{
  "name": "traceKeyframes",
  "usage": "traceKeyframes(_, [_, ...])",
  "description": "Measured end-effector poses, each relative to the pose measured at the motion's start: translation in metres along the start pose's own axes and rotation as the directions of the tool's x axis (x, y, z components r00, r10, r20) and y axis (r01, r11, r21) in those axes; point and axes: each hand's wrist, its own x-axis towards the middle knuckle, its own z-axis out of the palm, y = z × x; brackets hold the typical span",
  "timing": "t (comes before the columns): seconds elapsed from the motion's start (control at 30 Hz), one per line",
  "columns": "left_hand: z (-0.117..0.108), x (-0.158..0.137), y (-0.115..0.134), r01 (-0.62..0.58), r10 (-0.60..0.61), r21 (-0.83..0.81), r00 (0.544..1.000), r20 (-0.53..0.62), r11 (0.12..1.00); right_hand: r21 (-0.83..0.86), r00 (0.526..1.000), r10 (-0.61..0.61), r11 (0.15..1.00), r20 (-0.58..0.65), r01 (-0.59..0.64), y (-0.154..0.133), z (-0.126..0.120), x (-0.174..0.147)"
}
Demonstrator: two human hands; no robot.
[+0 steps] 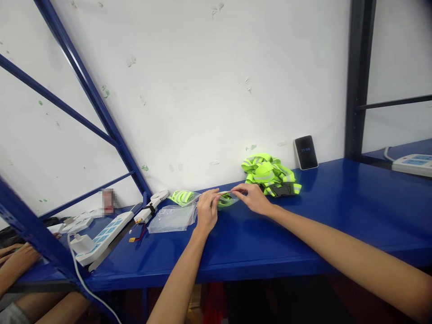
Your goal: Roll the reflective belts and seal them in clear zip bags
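Note:
Between my two hands is a clear zip bag (228, 200) with something yellow-green inside it. My left hand (207, 208) pinches the bag's top edge at its left end. At the right end of the same edge, the fingers of my right hand (251, 197) are pinched together. Just left of my left hand lies another bag with a folded yellow-green reflective strap (183, 197). Flat, clear plastic bags (173, 219) rest in front of it. Behind my right hand sits a heap of yellow-green reflective straps (268, 171) with a black part.
A phone-like device (306, 153) leans on the wall of the blue table (303, 234). At left are a small white fan (159, 195), a cable with a yellow connector (137, 239) and a white power strip (106, 238). Another person's hands (20, 261) show beyond a blue post (33, 225).

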Motion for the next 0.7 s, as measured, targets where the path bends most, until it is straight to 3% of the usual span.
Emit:
traceKeyframes(0.17, [-0.001, 0.001, 0.003, 0.134, -0.134, -0.013, 0.989, -0.062, 0.991, -0.004, 0.999, -0.032, 0.999, 0.001, 0.032, -0.004, 0.001, -0.002])
traceKeyframes(0.4, [-0.003, 0.002, 0.002, 0.209, -0.211, -0.036, 0.972, -0.105, 0.977, -0.098, 0.955, -0.253, 0.958, 0.155, 0.270, -0.009, -0.002, -0.010])
traceKeyframes(0.7, [-0.002, 0.000, 0.002, 0.214, -0.214, -0.020, 0.976, -0.045, 0.977, -0.289, 0.955, -0.131, 0.934, 0.268, 0.210, -0.019, 0.004, -0.013])
